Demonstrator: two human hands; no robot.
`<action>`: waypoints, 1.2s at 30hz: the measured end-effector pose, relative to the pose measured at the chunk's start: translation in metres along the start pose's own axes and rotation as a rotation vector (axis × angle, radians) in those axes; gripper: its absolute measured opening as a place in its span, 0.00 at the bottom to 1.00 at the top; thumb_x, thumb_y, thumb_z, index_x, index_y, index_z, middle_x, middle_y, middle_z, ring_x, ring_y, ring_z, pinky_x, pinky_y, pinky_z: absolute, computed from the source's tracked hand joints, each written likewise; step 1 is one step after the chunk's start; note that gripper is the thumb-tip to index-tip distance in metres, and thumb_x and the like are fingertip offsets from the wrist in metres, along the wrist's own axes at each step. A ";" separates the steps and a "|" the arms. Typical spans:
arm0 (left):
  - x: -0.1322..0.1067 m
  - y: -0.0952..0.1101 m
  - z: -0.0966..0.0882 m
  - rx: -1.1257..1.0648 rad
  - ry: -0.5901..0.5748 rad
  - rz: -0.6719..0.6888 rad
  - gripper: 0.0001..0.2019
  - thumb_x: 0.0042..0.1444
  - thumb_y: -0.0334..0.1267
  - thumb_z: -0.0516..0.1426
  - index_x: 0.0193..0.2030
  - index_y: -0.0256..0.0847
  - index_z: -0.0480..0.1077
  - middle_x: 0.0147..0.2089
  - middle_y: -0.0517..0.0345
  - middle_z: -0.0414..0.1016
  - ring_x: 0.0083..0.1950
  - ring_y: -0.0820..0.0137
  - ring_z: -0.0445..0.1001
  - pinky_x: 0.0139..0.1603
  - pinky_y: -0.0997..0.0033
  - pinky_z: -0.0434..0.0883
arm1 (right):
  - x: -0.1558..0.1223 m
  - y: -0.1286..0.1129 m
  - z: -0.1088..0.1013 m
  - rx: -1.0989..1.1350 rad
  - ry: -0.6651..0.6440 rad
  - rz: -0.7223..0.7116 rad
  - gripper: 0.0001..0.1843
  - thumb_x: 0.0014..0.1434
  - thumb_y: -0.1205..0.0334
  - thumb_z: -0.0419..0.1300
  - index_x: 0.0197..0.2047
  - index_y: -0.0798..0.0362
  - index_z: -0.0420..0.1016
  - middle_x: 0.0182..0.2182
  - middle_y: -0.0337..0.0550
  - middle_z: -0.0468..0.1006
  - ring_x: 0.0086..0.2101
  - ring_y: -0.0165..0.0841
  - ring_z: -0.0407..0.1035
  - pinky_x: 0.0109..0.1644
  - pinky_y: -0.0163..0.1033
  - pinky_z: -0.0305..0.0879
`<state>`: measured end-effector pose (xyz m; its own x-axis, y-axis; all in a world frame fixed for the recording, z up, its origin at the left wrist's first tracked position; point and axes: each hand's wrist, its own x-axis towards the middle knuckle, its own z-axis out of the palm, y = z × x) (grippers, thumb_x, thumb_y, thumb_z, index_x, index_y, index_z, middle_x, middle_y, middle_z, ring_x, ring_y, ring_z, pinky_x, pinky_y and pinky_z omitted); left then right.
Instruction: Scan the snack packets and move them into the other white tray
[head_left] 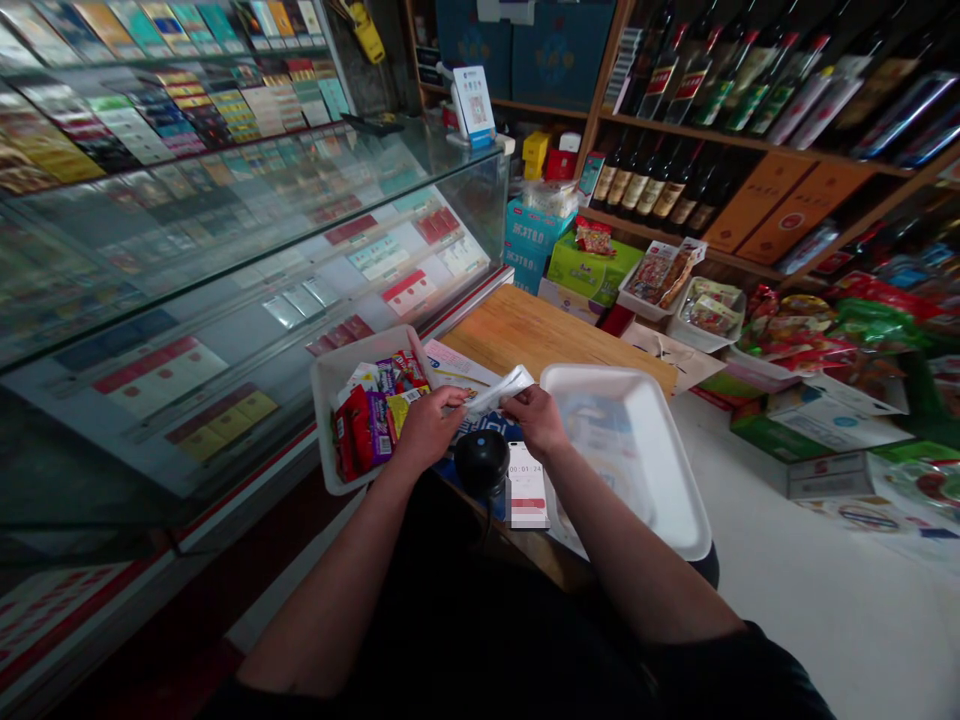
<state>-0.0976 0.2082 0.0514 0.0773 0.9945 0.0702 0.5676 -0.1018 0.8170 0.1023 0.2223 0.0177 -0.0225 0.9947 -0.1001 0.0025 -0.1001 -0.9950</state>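
The black scanner (pixel 481 462) stands nearest the body, with a phone (pixel 528 485) just to its right showing a running clock screen. Just beyond the scanner, the left hand (pixel 431 425) and right hand (pixel 535 415) hold a silvery-white packet (pixel 495 394) between them, the fingers of each nearly closed, pinching one end.

Left of the scanner, a white bin (pixel 323 415) is well filled with bright wrapped packets (pixel 379 415), red, purple and yellow, some lying near its rim. Right of the scanner and past the phone, a wide white tray (pixel 664 455) has bare floor along its right side; something pale and filmy seems to lie in its left part, though the dim light makes that hard to tell.

Between the two containers the room is narrow, taken up by scanner, phone and hands. Beyond the scanner, the wooden tabletop (pixel 555 330) offers a bare stretch up to its far edge. A glass display case (pixel 315 270) bounds the far left, while past the far edge stand tubs of packaged snacks (pixel 660 270) and, farthest, shelves of bottles (pixel 645 190)
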 end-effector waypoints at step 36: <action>-0.010 -0.020 -0.005 -0.167 0.266 -0.048 0.11 0.58 0.40 0.59 0.46 0.42 0.77 0.44 0.55 0.83 0.43 0.65 0.81 0.48 0.64 0.77 | -0.011 -0.014 -0.013 -0.234 0.224 -0.092 0.14 0.53 0.53 0.63 0.37 0.55 0.80 0.30 0.42 0.82 0.30 0.34 0.73 0.37 0.37 0.68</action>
<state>-0.1135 0.2003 0.0371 -0.1759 0.9715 0.1590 0.4215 -0.0717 0.9040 0.1150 0.2134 0.0325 0.1866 0.9823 0.0182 0.2408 -0.0278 -0.9702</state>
